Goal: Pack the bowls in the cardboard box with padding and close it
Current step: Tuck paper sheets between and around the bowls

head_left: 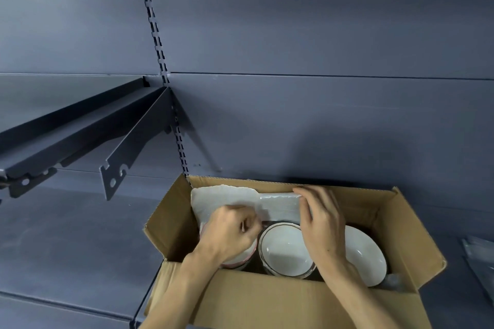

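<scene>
Dark blue-grey metal shelving fills the wall; on a shelf sits an open corrugated cardboard box (pixel 267 304), flaps up; inside, three glossy white bowls (pixel 284 247) stand side by side; the left hand (pixel 230 232) has fingers curled, pinching a soft white foam sheet (pixel 227 199) against the back wall; the right hand (pixel 320 222) grips its right edge, fingers bent.

dark blue-grey panel wall (pixel 320 35) | slotted upright (pixel 157 43) | bracketed metal shelf (pixel 80 125) left
</scene>
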`<action>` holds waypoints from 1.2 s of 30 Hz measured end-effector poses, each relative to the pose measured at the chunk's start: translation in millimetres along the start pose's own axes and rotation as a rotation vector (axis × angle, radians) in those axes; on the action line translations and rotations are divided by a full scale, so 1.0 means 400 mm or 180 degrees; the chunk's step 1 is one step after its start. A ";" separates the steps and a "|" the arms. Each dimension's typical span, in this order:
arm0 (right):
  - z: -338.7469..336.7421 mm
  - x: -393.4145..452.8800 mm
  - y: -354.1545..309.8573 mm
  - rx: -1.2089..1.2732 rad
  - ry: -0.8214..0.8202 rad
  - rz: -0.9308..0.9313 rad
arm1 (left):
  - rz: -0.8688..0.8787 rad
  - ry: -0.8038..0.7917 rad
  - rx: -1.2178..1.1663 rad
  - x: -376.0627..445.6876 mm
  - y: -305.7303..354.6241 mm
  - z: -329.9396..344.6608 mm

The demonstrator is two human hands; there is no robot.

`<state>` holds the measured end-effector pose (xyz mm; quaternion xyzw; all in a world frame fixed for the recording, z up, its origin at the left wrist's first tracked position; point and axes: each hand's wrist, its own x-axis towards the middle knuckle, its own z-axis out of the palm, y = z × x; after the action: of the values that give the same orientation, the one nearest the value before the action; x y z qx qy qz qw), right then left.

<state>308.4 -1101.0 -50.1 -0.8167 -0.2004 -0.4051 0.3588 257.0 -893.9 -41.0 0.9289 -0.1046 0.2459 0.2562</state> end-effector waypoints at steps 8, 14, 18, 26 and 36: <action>-0.001 0.001 0.013 0.0256 -0.0176 0.0084 | 0.0282 -0.0918 0.0056 0.056 0.036 0.083; -0.048 0.004 0.044 -0.0734 -0.0281 0.0697 | 0.0161 -0.0828 -0.0222 0.050 0.030 0.100; -0.085 -0.002 0.110 -0.0614 -0.0501 0.0688 | 0.0116 -0.0816 -0.0230 0.055 0.034 0.108; -0.043 -0.006 0.118 -0.0340 -0.0867 0.0872 | -0.0193 -0.0547 -0.0185 0.065 0.024 0.105; -0.045 -0.009 0.118 -0.0638 -0.0857 0.1106 | -0.0524 -0.0192 -0.0247 0.067 0.016 0.095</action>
<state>326.1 -1146.1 -65.5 -0.9171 -0.0616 -0.2426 0.3103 293.3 -921.3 -53.0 0.9308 -0.0450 0.1916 0.3081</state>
